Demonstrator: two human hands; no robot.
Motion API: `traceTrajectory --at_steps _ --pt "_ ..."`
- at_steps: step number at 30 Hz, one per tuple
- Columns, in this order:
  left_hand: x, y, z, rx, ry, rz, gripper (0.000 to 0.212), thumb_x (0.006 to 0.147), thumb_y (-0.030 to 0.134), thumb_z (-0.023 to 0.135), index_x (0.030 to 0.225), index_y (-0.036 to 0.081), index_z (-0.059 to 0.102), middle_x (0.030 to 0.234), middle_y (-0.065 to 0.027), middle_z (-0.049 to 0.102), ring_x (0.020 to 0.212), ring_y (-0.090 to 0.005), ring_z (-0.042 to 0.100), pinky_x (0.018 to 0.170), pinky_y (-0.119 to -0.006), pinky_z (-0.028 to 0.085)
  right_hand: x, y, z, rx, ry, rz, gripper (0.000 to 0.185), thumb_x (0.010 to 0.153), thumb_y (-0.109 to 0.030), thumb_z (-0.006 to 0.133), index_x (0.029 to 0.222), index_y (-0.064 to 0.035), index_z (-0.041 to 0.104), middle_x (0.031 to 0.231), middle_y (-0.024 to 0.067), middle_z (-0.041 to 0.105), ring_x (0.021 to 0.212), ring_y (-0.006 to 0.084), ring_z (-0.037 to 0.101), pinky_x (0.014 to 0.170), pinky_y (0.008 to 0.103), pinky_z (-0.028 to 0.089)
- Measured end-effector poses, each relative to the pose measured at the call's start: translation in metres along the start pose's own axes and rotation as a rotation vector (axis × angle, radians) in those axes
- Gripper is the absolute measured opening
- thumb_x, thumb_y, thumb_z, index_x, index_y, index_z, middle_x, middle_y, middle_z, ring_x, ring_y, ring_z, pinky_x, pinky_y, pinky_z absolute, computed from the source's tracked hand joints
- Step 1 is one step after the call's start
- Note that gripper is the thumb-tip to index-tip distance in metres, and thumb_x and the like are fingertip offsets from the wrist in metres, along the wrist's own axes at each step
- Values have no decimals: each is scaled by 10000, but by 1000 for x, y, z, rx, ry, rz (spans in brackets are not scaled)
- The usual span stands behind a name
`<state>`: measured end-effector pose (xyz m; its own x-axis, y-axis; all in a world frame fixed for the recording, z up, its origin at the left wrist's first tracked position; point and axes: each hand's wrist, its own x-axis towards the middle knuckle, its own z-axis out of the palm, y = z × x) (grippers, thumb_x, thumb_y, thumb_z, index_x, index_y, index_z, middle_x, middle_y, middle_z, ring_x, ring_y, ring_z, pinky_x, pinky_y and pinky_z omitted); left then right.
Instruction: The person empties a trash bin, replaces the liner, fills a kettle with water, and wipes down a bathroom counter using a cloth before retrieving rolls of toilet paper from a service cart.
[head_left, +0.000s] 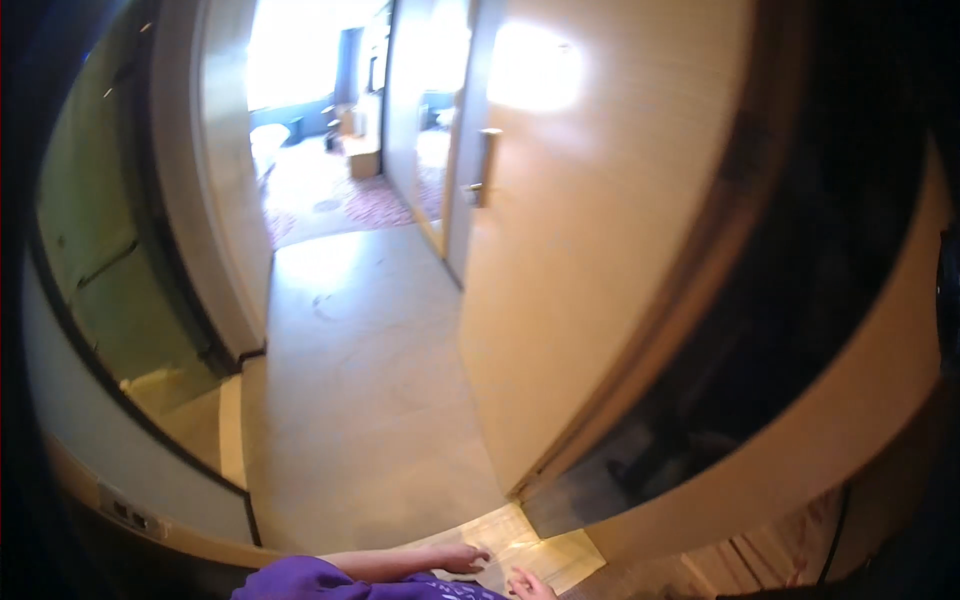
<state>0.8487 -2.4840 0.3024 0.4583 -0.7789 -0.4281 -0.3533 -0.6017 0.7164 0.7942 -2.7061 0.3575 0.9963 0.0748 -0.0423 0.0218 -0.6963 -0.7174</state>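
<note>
At the bottom of the view my left hand (463, 558) is held in front of my body, its fingers loosely curled and a little apart. No object shows in it. My right hand (531, 583) is close beside it, partly cut off by the lower picture edge, with its visible fingers apart and nothing seen between them. Below the hands lies a pale, shiny threshold strip (517, 536) on the floor. A light wooden door (600, 225) stands ajar ahead on the right, its metal lever handle (476, 187) well out of reach of both hands.
A smooth-floored hallway (367, 375) leads to a bright room with a patterned carpet (375, 202). On the left is a glass panel (97, 225) with a bar handle; below it, a wall socket plate (127, 511). A tall mirror (435, 165) hangs beyond the door.
</note>
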Motion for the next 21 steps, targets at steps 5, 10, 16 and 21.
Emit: traceTrajectory --at_steps 5,10,16,21 --pt "-132 -87 -41 -16 202 -412 449 797 373 485 1174 132 447 1098 -141 527 1009 -305 504 829 -412 424 76 -65 72 -33 -597 -173 370 859 -286 479 1181 -103 471 1170 147 475 1056 322 467 889 413 381" --pt "-229 -175 -61 -201 498 -592 442 798 404 482 1160 152 461 1084 -149 528 1018 -305 498 832 -410 426 155 -99 133 -157 -846 -159 373 857 -291 480 1192 -127 466 1195 147 461 1080 339 451 916 413 364" --pt "-299 -265 -75 -478 736 -734 449 807 384 469 1151 95 471 1061 -170 546 985 -315 517 848 -388 417 279 -127 205 -261 -900 -255 379 856 -297 482 1206 -155 462 1226 147 445 1109 360 432 949 414 345" --pt "-371 -317 -86 -607 890 -942 423 794 366 497 1115 91 500 1036 -180 551 976 -320 519 831 -401 422 442 -228 326 -716 -1051 -373 411 762 -330 556 1129 -149 518 1034 140 570 913 295 563 780 380 461"
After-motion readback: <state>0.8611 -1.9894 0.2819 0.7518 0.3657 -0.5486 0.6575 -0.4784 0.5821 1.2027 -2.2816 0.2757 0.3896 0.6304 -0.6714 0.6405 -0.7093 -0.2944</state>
